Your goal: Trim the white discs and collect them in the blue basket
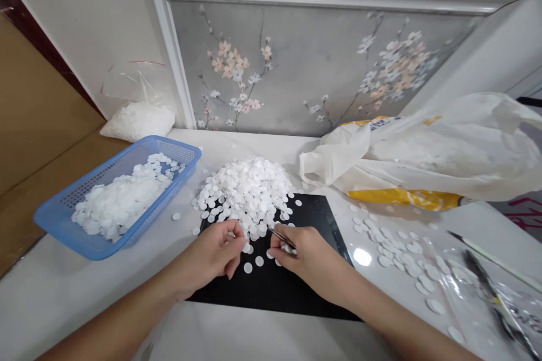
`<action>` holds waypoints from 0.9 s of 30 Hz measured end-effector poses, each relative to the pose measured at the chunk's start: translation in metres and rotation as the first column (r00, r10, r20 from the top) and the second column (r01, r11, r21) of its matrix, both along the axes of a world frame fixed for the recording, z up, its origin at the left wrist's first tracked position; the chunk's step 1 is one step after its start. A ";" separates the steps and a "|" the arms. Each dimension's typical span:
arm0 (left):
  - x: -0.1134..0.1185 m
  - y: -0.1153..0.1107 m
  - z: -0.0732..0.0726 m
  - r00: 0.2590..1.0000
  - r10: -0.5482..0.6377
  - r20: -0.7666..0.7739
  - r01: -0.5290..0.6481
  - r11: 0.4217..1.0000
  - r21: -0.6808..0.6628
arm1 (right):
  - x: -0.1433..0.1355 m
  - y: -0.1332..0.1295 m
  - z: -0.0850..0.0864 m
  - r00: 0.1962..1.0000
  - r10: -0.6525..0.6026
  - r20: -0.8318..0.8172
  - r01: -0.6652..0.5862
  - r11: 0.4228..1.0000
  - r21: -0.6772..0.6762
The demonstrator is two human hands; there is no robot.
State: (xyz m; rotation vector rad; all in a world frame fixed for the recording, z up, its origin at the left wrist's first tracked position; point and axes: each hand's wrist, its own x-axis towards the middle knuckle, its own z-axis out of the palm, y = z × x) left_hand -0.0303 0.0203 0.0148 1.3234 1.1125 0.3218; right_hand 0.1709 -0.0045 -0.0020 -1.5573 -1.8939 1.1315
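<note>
A heap of small white discs (249, 183) spreads over the back of a black mat (271, 296), with a few discs lying loose towards the front. My right hand (305, 248) pinches a pair of tweezers (283, 237), whose tips point left at the heap's near edge. Facing it, my left hand (222, 251) is closed, thumb and fingers curled together at the mat's left side. White discs show right beside its fingertips; whether one is held between them I cannot make out.
On the left stands a blue plastic basket (171, 194) partly filled with discs. Behind it sits a clear bag of white pieces (139, 121). A large white and yellow plastic bag (423, 163) lies at right. Scattered discs, a pen (486, 279) and clear bags lie at front right.
</note>
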 end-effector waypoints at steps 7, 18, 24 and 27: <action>0.000 0.003 0.005 0.929 0.194 0.315 -0.112 0.959 -0.260 | 0.008 0.007 0.003 0.816 -0.200 -0.543 -0.042 0.916 -0.400; 0.000 0.001 0.006 0.984 -0.024 -0.174 0.058 0.979 0.196 | 0.021 0.017 -0.006 0.764 -0.279 -0.582 0.030 0.916 -0.399; 0.005 -0.010 0.007 0.829 -0.150 -0.538 0.353 0.888 0.296 | 0.018 0.014 -0.002 0.969 -0.077 -0.234 0.058 0.994 -0.088; 0.008 -0.011 0.006 0.775 -0.152 -0.614 0.420 0.849 0.320 | 0.012 0.009 0.001 0.997 0.076 -0.017 -0.076 0.997 0.025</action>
